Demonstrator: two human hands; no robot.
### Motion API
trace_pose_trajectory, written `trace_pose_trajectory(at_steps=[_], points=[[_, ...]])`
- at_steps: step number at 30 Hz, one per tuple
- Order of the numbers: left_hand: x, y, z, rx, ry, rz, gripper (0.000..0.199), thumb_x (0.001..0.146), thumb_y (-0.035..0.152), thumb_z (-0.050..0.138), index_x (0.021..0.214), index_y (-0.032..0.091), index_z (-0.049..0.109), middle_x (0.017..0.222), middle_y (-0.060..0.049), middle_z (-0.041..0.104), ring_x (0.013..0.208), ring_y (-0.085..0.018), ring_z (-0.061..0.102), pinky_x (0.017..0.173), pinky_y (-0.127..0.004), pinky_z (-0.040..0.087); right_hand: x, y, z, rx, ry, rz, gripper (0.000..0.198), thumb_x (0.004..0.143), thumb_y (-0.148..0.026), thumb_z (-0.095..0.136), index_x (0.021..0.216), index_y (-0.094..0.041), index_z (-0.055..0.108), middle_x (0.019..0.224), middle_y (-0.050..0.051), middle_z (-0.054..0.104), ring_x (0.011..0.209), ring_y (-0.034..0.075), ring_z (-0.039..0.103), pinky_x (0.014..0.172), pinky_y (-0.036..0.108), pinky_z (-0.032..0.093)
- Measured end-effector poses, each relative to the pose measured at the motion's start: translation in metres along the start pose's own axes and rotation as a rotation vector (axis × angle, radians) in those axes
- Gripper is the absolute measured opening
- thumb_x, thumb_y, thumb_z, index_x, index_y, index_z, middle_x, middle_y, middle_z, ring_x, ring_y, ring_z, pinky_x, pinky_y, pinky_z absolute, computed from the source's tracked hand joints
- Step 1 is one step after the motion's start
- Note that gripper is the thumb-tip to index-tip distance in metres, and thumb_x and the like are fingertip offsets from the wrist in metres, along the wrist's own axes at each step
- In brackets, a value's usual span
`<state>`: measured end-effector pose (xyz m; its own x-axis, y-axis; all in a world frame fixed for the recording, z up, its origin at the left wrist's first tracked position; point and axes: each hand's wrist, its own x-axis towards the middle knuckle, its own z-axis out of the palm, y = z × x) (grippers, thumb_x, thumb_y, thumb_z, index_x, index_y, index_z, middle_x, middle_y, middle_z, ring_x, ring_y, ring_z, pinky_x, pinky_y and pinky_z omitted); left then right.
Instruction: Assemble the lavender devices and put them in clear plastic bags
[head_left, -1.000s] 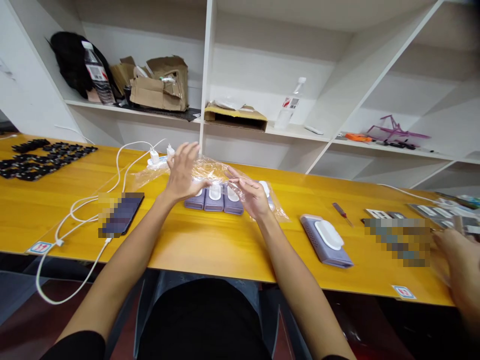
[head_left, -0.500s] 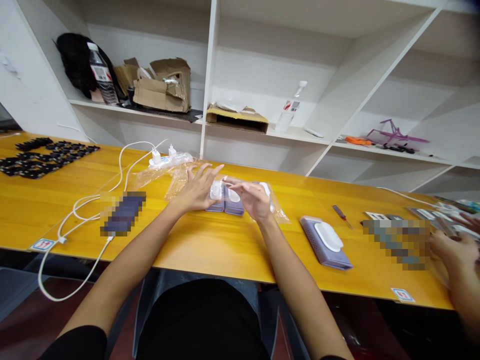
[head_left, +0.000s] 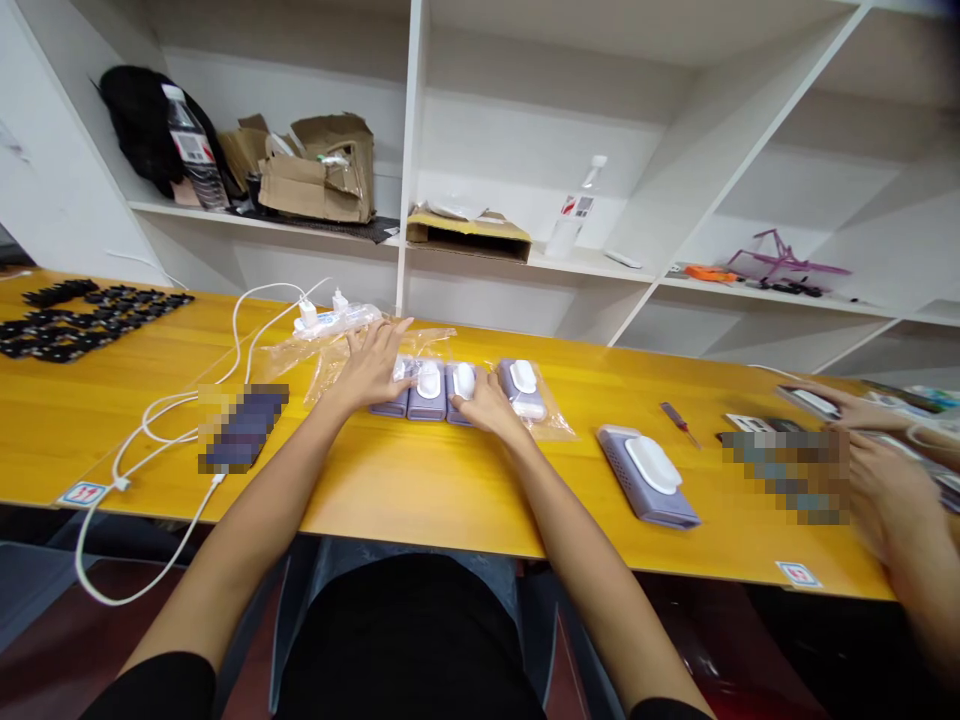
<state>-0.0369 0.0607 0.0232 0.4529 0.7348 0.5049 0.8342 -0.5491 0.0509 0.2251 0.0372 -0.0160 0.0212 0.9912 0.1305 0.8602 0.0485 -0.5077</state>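
Three purple-grey devices with white oval pieces on top stand side by side: a left device (head_left: 388, 408), a middle device (head_left: 427, 401) and a right device (head_left: 457, 382). My left hand (head_left: 369, 370) rests against the left device, fingers stretched over clear plastic and thumb over its top. At the other end, my right hand (head_left: 489, 405) holds the right device, its thumb across the top and fingers along the right side, partly hidden. Just right of that hand, another such device (head_left: 521, 385) lies on or in a clear plastic bag (head_left: 556, 420).
A larger purple device (head_left: 649, 475) and a screwdriver (head_left: 679, 425) lie to the right. Beyond them are a co-worker's hands (head_left: 892, 490). A white power strip (head_left: 337, 320), looping cables and a blurred-out phone (head_left: 247, 425) are left. Small black parts (head_left: 90, 320) cover the far left.
My hands have come down from above the devices onto both ends of the row. The row has shifted left, away from the device on the right.
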Motion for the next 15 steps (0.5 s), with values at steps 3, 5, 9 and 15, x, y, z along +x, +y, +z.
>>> trace_pose_trajectory(at_steps=[3, 5, 9, 15], points=[[0.0, 0.0, 0.0, 0.005, -0.001, -0.007, 0.104, 0.093, 0.05, 0.074, 0.175, 0.024, 0.016, 0.169, -0.025, 0.044, 0.16, -0.048, 0.032, 0.127, -0.076, 0.019, -0.006, -0.006, -0.003, -0.088, -0.052, 0.036, 0.087, 0.087, -0.037, 0.069, 0.161, -0.005, 0.036, 0.165, 0.032, 0.045, 0.155, 0.047, 0.048, 0.125, 0.056, 0.043], [0.0, 0.001, 0.0, 0.009, -0.002, -0.005, 0.104, 0.093, 0.051, 0.074, 0.175, 0.024, 0.017, 0.169, -0.024, 0.044, 0.16, -0.048, 0.032, 0.126, -0.076, 0.02, -0.006, -0.005, -0.003, -0.155, -0.066, 0.063, 0.092, 0.083, -0.035, 0.074, 0.16, -0.005, 0.034, 0.162, 0.033, 0.047, 0.153, 0.05, 0.048, 0.122, 0.058, 0.045], [0.0, 0.0, 0.0, 0.009, 0.01, 0.004, 0.103, 0.091, 0.05, 0.076, 0.173, 0.024, 0.02, 0.169, -0.025, 0.044, 0.16, -0.047, 0.034, 0.126, -0.075, 0.021, -0.002, 0.005, 0.002, -0.153, -0.026, 0.093, 0.099, 0.075, -0.031, 0.081, 0.159, -0.007, 0.035, 0.149, 0.032, 0.06, 0.141, 0.051, 0.059, 0.111, 0.059, 0.053], [0.0, -0.007, 0.0, -0.021, 0.026, 0.019, 0.106, 0.089, 0.052, 0.078, 0.174, 0.024, 0.019, 0.166, -0.024, 0.046, 0.159, -0.048, 0.036, 0.125, -0.076, 0.023, 0.011, 0.025, -0.008, 0.227, 0.274, 0.023, 0.089, 0.063, -0.035, 0.089, 0.142, -0.02, 0.05, 0.127, 0.025, 0.074, 0.123, 0.048, 0.07, 0.104, 0.061, 0.056]])
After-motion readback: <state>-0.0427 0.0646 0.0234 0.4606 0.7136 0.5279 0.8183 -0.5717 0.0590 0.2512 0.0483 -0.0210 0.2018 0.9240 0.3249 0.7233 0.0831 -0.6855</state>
